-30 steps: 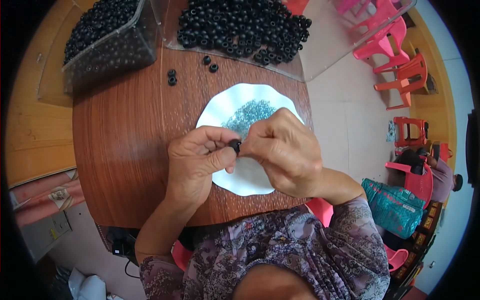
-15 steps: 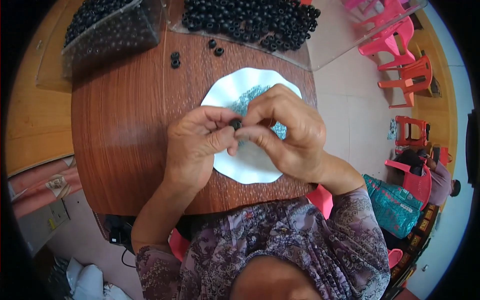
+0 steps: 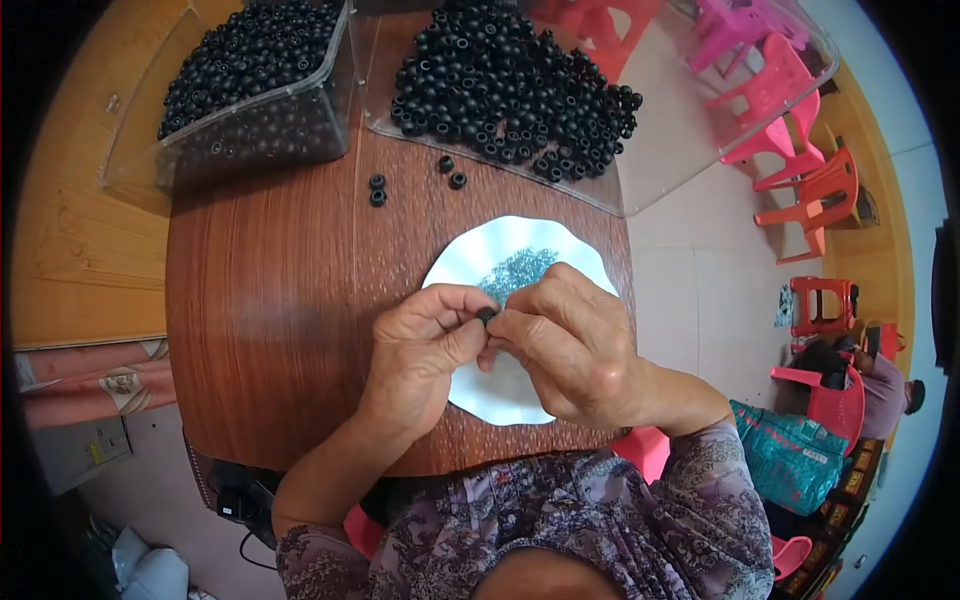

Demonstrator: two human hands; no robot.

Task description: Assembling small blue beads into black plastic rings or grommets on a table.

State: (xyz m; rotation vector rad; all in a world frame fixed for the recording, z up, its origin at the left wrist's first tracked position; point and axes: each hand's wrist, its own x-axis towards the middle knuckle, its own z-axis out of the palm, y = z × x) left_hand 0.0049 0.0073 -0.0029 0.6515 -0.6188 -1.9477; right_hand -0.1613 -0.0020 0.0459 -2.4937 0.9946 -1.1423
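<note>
L hand (image 3: pixel 415 345): you've a black bead (image 3: pixel 486 315) pinched betw thumb + fingers, held above the white scalloped plate (image 3: pixel 460 260). R hand (image 3: pixel 580 350): thumb + fingers drawn tog. in a pinch, tips at the bead's R side; can't tell if they grip bead or a sm. part hidden betw them.

Plate sits just beside the desk (image 3: pixel 270 300) R edge, near its front edge too: thin margin both ways. Your R wrist is out past that R edge. Silvery pcs (image 3: pixel 520 270) piled on plate's far half, beyond your fingertips.

Most room to your L: wide run of brown wood from L hand to desk's L edge.

Far side: clear tub (image 3: pixel 300 88) heaped w/ black beads at L; clear tray (image 3: pixel 680 150) w/ more at R, sticking out past desk edge over the floor (image 3: pixel 670 290). Four loose beads (image 3: pixel 377 198) betw these + plate: one pair touching, other two close tog.
</note>
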